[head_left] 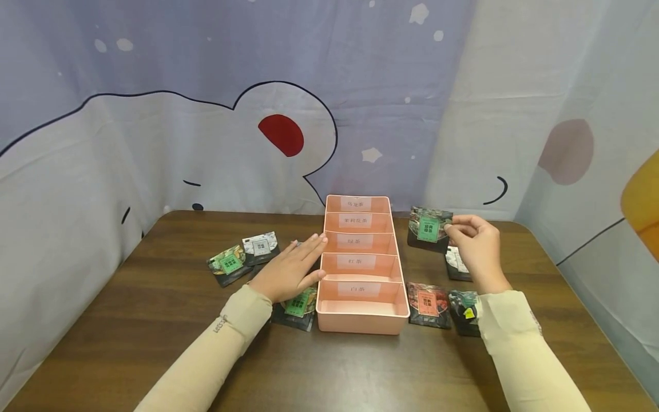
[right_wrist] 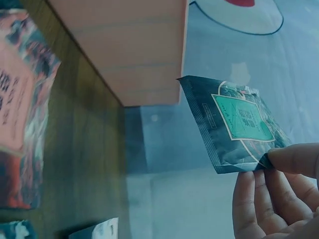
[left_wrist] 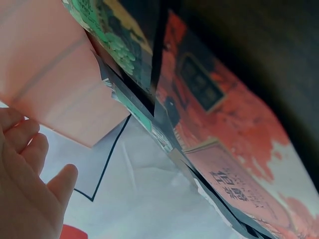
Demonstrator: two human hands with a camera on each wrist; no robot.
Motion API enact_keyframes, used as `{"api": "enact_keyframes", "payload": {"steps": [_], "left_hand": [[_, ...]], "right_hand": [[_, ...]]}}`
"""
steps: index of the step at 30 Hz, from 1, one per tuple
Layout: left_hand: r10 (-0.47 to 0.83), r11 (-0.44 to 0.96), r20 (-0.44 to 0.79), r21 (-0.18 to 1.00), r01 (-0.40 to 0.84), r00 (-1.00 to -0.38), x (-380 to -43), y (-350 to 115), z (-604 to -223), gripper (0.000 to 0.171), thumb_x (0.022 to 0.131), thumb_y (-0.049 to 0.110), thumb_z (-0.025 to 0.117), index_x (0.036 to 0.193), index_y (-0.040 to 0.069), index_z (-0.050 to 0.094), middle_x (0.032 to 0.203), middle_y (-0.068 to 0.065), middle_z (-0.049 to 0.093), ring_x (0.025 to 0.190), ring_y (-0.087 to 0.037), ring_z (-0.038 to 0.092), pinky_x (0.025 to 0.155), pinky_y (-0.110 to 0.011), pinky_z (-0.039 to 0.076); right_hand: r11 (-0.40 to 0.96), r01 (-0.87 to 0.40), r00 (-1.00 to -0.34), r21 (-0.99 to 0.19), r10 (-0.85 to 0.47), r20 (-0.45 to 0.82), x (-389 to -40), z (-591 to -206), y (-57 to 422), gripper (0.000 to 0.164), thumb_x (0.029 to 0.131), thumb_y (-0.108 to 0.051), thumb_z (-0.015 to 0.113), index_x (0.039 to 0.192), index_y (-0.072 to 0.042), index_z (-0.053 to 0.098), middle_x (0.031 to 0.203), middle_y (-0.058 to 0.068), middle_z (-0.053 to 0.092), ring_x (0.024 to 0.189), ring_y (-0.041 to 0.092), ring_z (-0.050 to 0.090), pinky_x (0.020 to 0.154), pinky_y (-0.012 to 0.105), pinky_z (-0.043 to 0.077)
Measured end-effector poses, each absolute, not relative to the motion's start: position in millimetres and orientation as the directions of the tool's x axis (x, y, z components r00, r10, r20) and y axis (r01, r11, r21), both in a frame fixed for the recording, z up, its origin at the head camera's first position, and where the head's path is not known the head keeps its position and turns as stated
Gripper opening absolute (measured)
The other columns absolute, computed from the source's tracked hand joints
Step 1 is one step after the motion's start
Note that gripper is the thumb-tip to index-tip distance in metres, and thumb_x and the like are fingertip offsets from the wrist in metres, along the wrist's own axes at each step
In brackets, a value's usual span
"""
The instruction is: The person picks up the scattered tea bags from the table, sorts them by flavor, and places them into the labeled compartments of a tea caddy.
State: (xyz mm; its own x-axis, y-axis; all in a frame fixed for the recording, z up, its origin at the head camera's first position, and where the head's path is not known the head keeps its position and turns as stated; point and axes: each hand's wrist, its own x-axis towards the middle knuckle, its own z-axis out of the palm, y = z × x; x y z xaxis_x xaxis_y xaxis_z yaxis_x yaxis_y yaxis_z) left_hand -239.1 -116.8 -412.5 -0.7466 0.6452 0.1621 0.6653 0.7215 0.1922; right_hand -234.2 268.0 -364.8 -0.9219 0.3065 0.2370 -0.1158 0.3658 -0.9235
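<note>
From my remote seat, I watch the right hand (head_left: 476, 246) pinch a packet (head_left: 429, 230) by its edge, right of centre in the frame, raised beside the pink tray (head_left: 360, 324). The left hand (head_left: 288, 270), fingers straight, is at the tray's left side; whether they touch, I cannot tell. A light edge pinch, I judge, best keeps the green label (right_wrist: 243, 118) readable.

Left fingers (head_left: 310, 249) outstretched, right fingers (head_left: 468, 220) in a pinch
</note>
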Motion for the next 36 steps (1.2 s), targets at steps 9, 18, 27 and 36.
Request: {"api": "enact_keyframes", "payload": {"steps": [9, 18, 27, 36], "left_hand": [[0.644, 0.721, 0.152, 0.207, 0.661, -0.750, -237.3, -116.6, -410.4, 0.071, 0.107, 0.049, 0.040, 0.163, 0.009, 0.020, 0.169, -0.003, 0.017, 0.155, -0.019, 0.014, 0.125, -0.047, 0.014], [0.640, 0.726, 0.143, 0.211, 0.655, -0.755, -237.2, -116.0, -409.4, 0.072, 0.107, 0.050, 0.040, 0.163, 0.010, 0.018, 0.169, -0.003, 0.016, 0.155, -0.020, 0.014, 0.125, -0.047, 0.014], [0.637, 0.727, 0.135, 0.219, 0.650, -0.759, -237.9, -114.6, -409.7, 0.072, 0.107, 0.048, 0.042, 0.163, 0.010, 0.018, 0.169, -0.003, 0.016, 0.155, -0.019, 0.013, 0.125, -0.046, 0.014], [0.646, 0.724, 0.139, 0.203, 0.660, -0.751, -240.2, -116.5, -411.7, 0.073, 0.107, 0.052, 0.040, 0.163, 0.011, 0.018, 0.169, -0.003, 0.016, 0.155, -0.018, 0.014, 0.125, -0.048, 0.017]], "right_hand": [[0.304, -0.176, -0.937, -0.936, 0.240, 0.254, -228.1, -352.2, 252.5, 0.023, 0.096, -0.010, 0.070, 0.114, 0.004, 0.064, 0.090, -0.009, 0.074, 0.079, 0.003, 0.068, 0.072, 0.021, 0.060], [0.122, -0.237, -0.955, -0.964, 0.154, 0.254, -230.7, -350.1, 236.1, 0.016, 0.096, -0.004, 0.069, 0.107, 0.005, 0.061, 0.090, -0.004, 0.069, 0.081, 0.009, 0.069, 0.077, 0.028, 0.061], [0.180, -0.304, -0.944, -0.935, 0.076, 0.322, -238.4, -358.1, 221.7, 0.022, 0.096, 0.001, 0.065, 0.112, 0.015, 0.057, 0.092, 0.004, 0.068, 0.077, 0.007, 0.070, 0.078, 0.028, 0.061], [0.273, -0.333, -0.936, -0.903, 0.021, 0.352, -247.8, -372.7, 207.5, 0.016, 0.095, 0.002, 0.067, 0.106, 0.010, 0.060, 0.096, 0.020, 0.065, 0.076, 0.007, 0.069, 0.078, 0.034, 0.062]]}}
